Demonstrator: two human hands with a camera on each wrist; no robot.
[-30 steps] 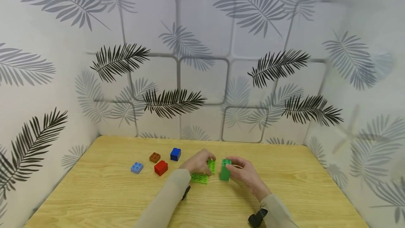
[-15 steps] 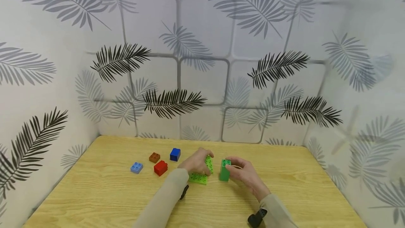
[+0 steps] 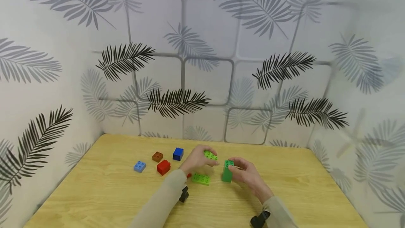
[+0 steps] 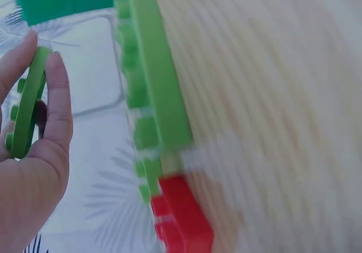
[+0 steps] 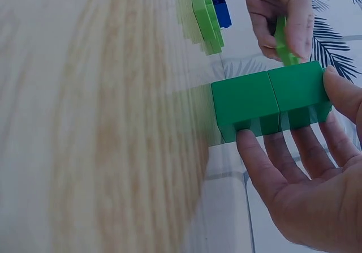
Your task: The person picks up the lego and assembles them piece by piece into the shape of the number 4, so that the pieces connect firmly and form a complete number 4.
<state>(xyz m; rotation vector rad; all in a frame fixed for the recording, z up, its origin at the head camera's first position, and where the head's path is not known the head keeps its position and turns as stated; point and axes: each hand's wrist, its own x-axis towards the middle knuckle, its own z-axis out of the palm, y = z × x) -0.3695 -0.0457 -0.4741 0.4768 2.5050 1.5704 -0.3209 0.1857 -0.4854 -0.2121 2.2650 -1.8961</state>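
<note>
My left hand (image 3: 198, 158) pinches a flat light-green studded brick (image 3: 210, 155) above the table; in the left wrist view that brick (image 4: 28, 106) is between thumb and fingers. My right hand (image 3: 250, 177) grips a tall green stack (image 3: 227, 171) standing on the table. The right wrist view shows the stack as two green blocks (image 5: 246, 103) joined, with the fingers of my right hand (image 5: 317, 191) along one side and the thumb on another. Another light-green brick (image 3: 201, 179) lies on the table, left of the stack and below my left hand.
To the left on the table (image 3: 95, 192) lie a light-blue brick (image 3: 139, 166), a brown brick (image 3: 157, 156), a red brick (image 3: 163, 167) and a dark-blue brick (image 3: 178, 154). A small red piece (image 3: 188, 175) shows beside my left wrist. A patterned wall (image 3: 205, 122) stands behind.
My left hand has lifted one light-green brick up off the table and turned it, uncovering more of the other one. The right hand still holds the green stack in place.
</note>
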